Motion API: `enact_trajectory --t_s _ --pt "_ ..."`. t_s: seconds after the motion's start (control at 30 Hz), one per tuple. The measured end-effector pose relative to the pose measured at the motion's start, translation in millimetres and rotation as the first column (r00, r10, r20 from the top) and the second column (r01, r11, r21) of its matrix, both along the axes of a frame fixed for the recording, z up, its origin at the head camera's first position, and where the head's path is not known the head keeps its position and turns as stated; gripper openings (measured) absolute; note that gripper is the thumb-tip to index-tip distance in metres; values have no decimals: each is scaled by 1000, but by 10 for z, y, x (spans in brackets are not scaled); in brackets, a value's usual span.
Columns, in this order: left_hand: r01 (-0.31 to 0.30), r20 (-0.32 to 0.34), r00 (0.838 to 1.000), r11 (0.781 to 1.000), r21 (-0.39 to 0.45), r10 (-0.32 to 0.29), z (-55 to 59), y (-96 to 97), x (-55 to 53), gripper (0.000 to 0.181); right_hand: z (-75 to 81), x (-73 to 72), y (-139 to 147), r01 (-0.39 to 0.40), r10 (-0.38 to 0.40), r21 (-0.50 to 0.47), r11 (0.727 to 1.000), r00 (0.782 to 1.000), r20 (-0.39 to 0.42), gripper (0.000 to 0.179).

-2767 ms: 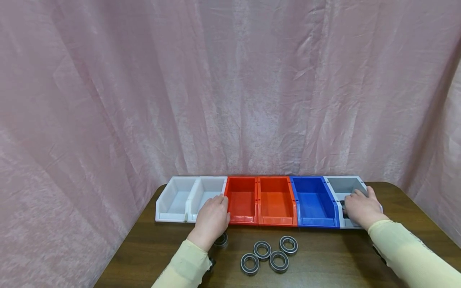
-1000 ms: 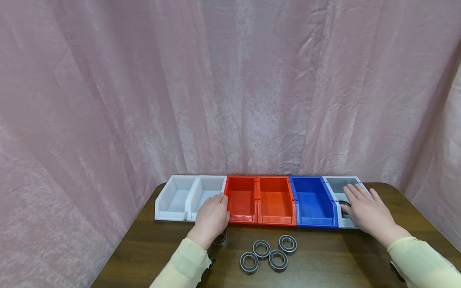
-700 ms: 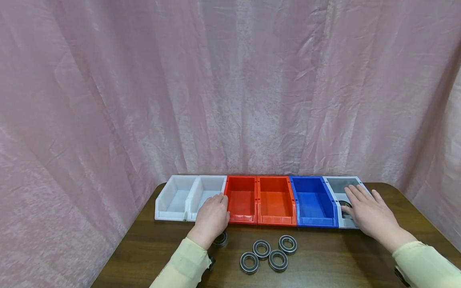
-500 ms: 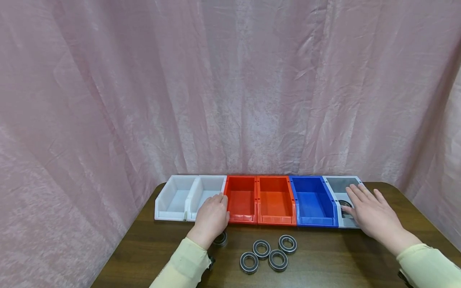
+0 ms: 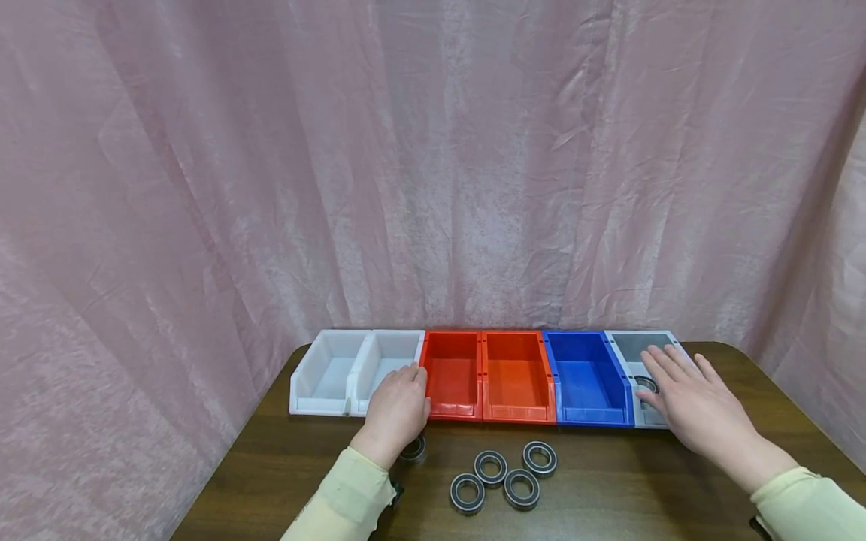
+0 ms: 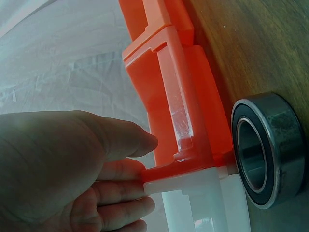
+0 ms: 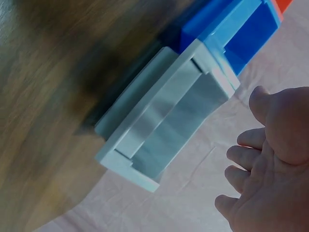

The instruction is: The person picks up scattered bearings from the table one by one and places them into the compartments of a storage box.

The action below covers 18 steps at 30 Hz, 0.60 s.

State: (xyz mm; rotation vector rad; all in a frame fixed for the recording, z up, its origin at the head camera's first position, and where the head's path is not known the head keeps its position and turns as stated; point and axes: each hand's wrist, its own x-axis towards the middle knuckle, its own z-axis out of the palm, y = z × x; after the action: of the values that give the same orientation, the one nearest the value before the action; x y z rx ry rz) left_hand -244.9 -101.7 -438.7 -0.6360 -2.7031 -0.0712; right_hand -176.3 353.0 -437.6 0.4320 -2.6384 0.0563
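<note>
My right hand [image 5: 697, 406] is spread over the grey bin [image 5: 643, 347], its fingers straight and holding nothing. A ball bearing [image 5: 647, 384] lies inside that bin, partly covered by the hand. In the right wrist view the right hand [image 7: 270, 164] stands apart from the bin's front. My left hand [image 5: 395, 409] rests at the edge where a white bin [image 5: 391, 352] meets the red bin [image 5: 453, 368]. The left wrist view has the left hand [image 6: 96, 169] with extended fingers at that joint, and a bearing [image 6: 270, 150] on the table close by.
Several bearings [image 5: 522, 490] lie loose on the wooden table [image 5: 595, 496] in front of the bins. An orange bin [image 5: 517, 368] and a blue bin [image 5: 587, 379] stand in the row, with another white bin [image 5: 331, 372] at its left end. A pink curtain [image 5: 433, 165] hangs behind.
My right hand had reached into the grey bin with bent fingers; it has drawn back and spread, leaving a bearing visible there. The left hand has stayed in place.
</note>
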Motion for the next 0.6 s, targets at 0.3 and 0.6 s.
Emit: enact_trajectory --t_s 0.3,0.6 --pt "-4 0 1000 1000 -1 4 -17 -6 -21 46 41 59 -190 -63 65 19 998 993 -98 67" --pt "-8 10 1000 1000 -10 9 -11 -2 -17 46 80 100 -371 -52 52 33 998 999 4 73"
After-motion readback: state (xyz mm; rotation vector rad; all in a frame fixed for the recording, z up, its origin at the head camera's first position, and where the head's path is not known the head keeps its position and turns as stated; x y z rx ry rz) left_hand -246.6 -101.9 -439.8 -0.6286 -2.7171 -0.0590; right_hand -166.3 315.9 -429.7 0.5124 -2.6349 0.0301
